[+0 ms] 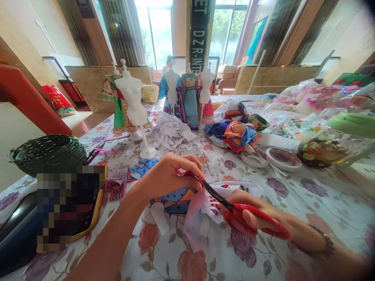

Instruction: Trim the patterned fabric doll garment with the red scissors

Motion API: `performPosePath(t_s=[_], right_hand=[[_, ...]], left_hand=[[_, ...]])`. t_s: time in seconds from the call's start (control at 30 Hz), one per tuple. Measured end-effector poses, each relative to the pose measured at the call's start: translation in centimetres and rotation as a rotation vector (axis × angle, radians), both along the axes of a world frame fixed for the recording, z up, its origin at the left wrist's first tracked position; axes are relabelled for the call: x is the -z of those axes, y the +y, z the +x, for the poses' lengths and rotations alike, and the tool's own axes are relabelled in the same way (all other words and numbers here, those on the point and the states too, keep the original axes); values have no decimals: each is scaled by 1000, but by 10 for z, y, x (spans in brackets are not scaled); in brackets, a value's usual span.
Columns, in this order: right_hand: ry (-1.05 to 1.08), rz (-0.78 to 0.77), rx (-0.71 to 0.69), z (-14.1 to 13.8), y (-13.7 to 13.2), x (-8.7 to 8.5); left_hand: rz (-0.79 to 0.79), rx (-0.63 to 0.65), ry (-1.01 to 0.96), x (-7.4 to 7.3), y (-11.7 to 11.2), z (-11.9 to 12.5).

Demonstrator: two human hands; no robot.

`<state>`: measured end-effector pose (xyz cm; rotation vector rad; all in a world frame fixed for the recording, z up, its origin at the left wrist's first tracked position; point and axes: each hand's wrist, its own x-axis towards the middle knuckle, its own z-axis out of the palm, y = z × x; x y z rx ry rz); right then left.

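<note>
Near left block [68, 207]: pixelated; what it covers cannot be told.
Scissors [234, 208]: blade tips hidden under the left hand [171, 175]; handles partly wrapped by the right hand [252, 216].
Cloth [202, 210]: print partly covered by both hands.
Right forearm: fades into blur at the near right corner.
Banner [199, 31]: lettering cut off by the top edge.
Jar [334, 146]: contents blurred, far right.
Basket [48, 152]: inside not visible.

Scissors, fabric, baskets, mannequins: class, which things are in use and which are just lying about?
In use: red scissors in the right hand; printed fabric piece held by the left hand.
Lying about: green basket, white mannequin, fabric scraps.
</note>
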<state>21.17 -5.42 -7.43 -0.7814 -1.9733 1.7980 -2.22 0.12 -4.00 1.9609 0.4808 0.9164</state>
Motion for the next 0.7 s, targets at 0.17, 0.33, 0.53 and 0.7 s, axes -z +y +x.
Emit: performPosePath(t_s=[0.17,0.33,0.53,0.7], right_hand=[[-90,-7,-39,3,2,-6],[-110,23,-6,2,-3,-10],[-88,27,-65,4,-2,-6],[-85,35,-36,5,-1,-3]], left_hand=[[0,-1,39,-3,-1,-1],[-3,24,45,-3,-1,0],[-8,29,51,-3,-1,0],[-15,28,49,-3,-1,0]])
